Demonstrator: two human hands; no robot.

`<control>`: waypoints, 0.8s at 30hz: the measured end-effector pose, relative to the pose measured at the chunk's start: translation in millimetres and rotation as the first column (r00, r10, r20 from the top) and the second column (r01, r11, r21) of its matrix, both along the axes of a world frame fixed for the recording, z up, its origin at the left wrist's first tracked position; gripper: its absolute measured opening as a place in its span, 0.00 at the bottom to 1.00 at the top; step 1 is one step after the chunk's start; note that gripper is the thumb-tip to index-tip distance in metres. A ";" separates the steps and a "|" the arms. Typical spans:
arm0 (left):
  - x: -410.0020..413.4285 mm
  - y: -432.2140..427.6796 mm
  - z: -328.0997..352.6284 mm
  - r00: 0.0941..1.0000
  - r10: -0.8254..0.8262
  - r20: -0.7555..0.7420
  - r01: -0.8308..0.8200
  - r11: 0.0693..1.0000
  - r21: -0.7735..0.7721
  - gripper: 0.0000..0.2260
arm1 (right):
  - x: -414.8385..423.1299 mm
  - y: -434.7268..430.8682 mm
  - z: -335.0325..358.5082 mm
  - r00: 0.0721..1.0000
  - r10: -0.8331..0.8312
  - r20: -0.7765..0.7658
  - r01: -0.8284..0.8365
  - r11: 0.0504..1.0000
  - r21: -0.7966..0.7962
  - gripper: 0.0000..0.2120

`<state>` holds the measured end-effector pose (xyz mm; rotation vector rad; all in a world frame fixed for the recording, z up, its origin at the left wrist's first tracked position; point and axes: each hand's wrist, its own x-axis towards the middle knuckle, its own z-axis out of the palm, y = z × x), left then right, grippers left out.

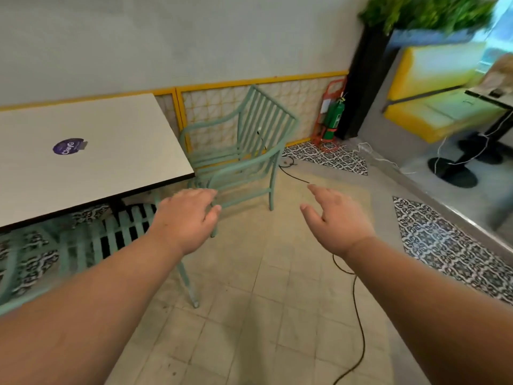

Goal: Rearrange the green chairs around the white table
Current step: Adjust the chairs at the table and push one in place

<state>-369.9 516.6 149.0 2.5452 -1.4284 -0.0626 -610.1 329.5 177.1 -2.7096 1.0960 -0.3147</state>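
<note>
Both forearms bare, no sleeves in view, running in from bottom corners. Left hand (186, 218) bare too: no glove, ring or watch. Right hand (337, 220), on side away from white table (91, 159), same deal, wrist plain, short nails.

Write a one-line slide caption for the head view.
Both bare hands, left hand and right hand, reach open toward a green slatted metal armchair beside the white rectangular table.

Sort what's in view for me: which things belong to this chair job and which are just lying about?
Belongs to the job:
- green chair at the table's end
- second green chair tucked under the near side
- white table
- left hand and right hand, both open and empty

Just lying about:
- black cable on the floor
- fire extinguisher
- yellow bench
- purple sticker
</note>
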 end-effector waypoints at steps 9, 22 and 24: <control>61.9 -99.1 3.2 1.000 0.006 0.003 -0.006 1.000 -0.014 0.23 | 43.7 -104.9 4.3 0.999 -0.038 0.002 0.038 0.999 0.001 0.27; 183.8 -315.0 27.5 0.993 -0.109 0.031 0.109 0.994 0.000 0.23 | 148.0 -271.3 24.0 0.996 -0.085 0.016 0.086 0.996 -0.036 0.30; 191.0 -348.0 26.4 0.993 -0.116 0.032 0.116 0.993 0.000 0.23 | 154.5 -300.7 22.4 0.995 -0.095 0.020 0.096 0.995 -0.030 0.29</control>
